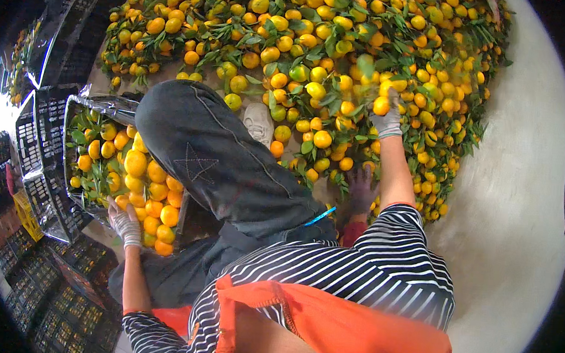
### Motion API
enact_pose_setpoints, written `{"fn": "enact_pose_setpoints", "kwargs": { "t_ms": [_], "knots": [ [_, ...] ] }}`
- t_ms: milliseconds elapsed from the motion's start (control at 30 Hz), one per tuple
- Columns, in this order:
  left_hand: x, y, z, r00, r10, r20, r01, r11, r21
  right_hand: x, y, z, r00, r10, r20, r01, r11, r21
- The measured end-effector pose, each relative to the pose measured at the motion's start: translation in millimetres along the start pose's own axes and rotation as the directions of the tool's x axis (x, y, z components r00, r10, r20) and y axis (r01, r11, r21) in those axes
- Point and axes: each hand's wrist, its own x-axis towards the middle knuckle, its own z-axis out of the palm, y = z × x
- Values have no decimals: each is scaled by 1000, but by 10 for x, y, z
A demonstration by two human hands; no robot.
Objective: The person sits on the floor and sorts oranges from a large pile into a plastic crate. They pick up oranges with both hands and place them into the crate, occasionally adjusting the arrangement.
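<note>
My right hand [388,119], in a pale work glove, reaches over a large heap of leafy mandarins [317,90]. Its fingers are closed around an orange mandarin [381,106], with blurred fruit and leaves just beyond. My left hand [125,222], gloved too, lies at the near edge of a lined black plastic crate [66,156]. Its fingers are apart beside the fruit, and nothing shows in its grasp. Inside that crate, rows of bare mandarins [153,208] fill the right part, while leafy mandarins [92,149] lie on the left.
Another person's gloved hand [361,188], with a red sleeve, touches the heap below my right forearm. Lined black crates [73,32] stand at the upper left. Filled crates [61,303] cover the lower left, near a yellow crate [28,214]. A pale shoe [258,123] rests among the fruit.
</note>
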Motion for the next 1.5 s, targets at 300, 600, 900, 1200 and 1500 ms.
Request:
{"fn": "enact_pose_setpoints", "kwargs": {
  "t_ms": [300,600,900,1200,1500],
  "knots": [
    [30,65,-23,1000,4,-24,-4,1000,-9,-493,-228,786,812,-170,558,-55,930,363],
    [48,150,-54,1000,-4,-28,5,1000,28,-821,505,2371,455,-25,890,-25,999,41],
    [19,146,-89,1000,6,-26,-7,999,-34,-1082,916,3254,483,-275,831,686,710,-163],
    [23,77,-53,1000,-6,-1,6,1000,-24,726,75,448,959,-225,-171,-234,-292,-928],
    [36,93,-65,1000,-21,14,22,999,-48,883,-122,383,978,15,-207,-165,-544,-823]
  ]
}}
